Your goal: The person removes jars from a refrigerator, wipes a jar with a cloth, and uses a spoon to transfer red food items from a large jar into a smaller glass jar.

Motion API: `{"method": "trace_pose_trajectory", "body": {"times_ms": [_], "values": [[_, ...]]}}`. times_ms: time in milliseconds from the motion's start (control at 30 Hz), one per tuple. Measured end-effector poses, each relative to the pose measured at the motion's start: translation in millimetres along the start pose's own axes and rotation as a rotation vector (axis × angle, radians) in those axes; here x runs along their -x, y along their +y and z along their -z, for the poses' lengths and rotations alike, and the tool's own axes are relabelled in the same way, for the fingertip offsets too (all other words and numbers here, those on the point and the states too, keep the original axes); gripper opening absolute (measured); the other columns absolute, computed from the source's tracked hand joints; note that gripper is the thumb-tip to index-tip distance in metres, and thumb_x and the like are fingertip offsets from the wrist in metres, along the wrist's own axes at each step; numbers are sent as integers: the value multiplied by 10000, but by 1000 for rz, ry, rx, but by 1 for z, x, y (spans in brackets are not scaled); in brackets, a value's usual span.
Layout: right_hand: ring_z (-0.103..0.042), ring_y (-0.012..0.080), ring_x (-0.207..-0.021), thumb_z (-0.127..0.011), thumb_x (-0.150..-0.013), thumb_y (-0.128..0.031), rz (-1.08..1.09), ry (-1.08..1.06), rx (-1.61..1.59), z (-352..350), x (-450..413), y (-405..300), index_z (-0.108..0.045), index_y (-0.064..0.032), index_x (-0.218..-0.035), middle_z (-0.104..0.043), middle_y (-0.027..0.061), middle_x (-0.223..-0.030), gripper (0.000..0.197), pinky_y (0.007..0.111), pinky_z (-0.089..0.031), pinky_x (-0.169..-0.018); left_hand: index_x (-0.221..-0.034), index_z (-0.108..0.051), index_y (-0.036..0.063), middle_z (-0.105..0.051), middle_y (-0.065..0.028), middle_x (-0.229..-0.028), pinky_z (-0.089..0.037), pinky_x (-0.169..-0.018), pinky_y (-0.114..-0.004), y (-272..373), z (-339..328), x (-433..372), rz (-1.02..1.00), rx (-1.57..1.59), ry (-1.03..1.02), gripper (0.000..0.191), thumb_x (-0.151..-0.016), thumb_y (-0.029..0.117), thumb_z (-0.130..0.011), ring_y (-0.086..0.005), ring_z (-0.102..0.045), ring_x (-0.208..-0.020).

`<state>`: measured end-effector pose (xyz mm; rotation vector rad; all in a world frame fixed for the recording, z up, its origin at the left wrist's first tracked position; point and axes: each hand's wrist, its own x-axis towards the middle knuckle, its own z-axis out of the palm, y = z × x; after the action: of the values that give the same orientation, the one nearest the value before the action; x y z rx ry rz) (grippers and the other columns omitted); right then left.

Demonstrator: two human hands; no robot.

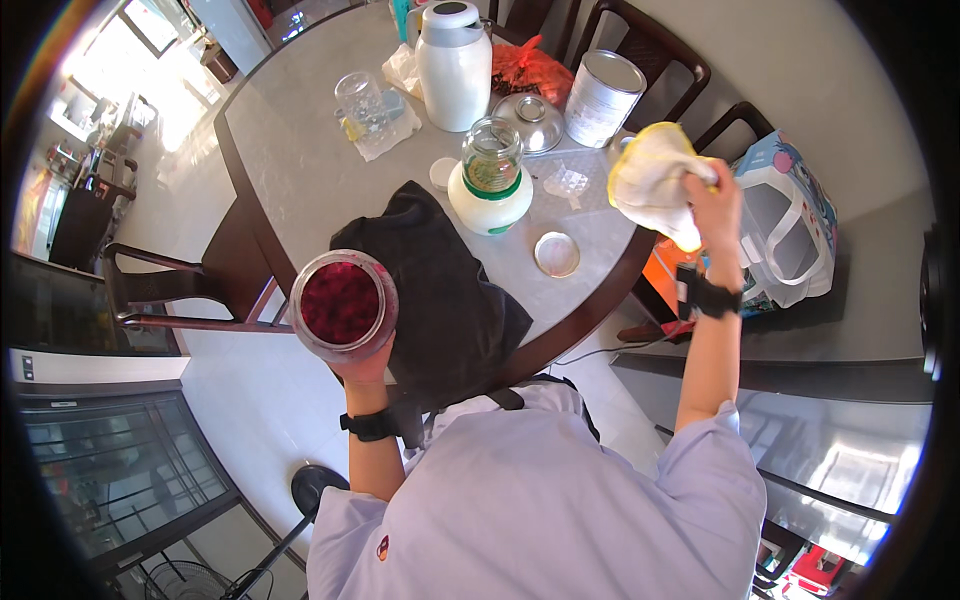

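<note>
My left hand [365, 363] holds an open glass jar [343, 306] filled with something dark red, off the table's near left edge. Raised at the right, my right hand [714, 196] grips a white cloth with yellow edging [654, 176]. A black cloth or bag [450, 292] drapes over the table edge beside the jar. Beyond it stands a white container with a green rim [491, 201], a clear glass jar [493, 150] on its top. A round lid [556, 254] lies near the table's right edge, and a smaller white lid [444, 173] is left of the container.
At the back of the table [300, 127] are a white thermos jug [453, 71], a metal lid [529, 120], a red plastic bag [534, 69], a large can [604, 97] and an upturned glass [361, 101]. Shopping bags [787, 225] stand at the right; a wooden chair [195, 285] is left.
</note>
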<state>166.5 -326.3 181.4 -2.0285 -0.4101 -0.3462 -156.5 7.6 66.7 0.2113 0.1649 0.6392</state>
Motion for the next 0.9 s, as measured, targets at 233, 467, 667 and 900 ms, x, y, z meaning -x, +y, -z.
{"method": "trace_pose_trajectory", "body": {"times_ms": [233,467,667,900], "values": [[-366,392,-1243,-722,-688,-459,-42,-388,826,-124,14,47,-427,-36,-1280,-377,286,-1320,785,452,-316,-1013,-1325,-394,112,-416,-91,-1356,-334,-1035,-498,-8,-19,-5,-444,-1267,-32,632,-860,538,-437,-295,-369,-1274],[-292,337,-1316,-833,-602,-387,347,-515,-136,-180,29,-17,-205,19,-1396,-310,239,-1396,1090,407,-253,-1077,-1368,-342,82,-390,-118,-1380,-263,-1080,-473,-1,-29,5,-136,-198,-26,668,-871,520,-431,-294,-346,-1292],[-556,290,-1073,-858,-583,-283,165,-354,-442,-217,43,-38,-286,27,-1326,-508,210,-1208,987,360,-474,-860,-1370,-320,75,-414,-113,-1351,-287,-1067,-460,21,-28,4,-387,-406,51,657,-877,487,-459,-281,-367,-1274],[-515,295,-1118,-848,-571,-246,343,-275,-398,-191,101,-95,-356,9,-1290,-511,181,-1179,908,366,-427,-931,-1367,-341,122,-400,-95,-1366,-292,-1055,-482,41,-33,26,-542,-370,64,594,-894,469,-440,-286,-361,-1276]]}}
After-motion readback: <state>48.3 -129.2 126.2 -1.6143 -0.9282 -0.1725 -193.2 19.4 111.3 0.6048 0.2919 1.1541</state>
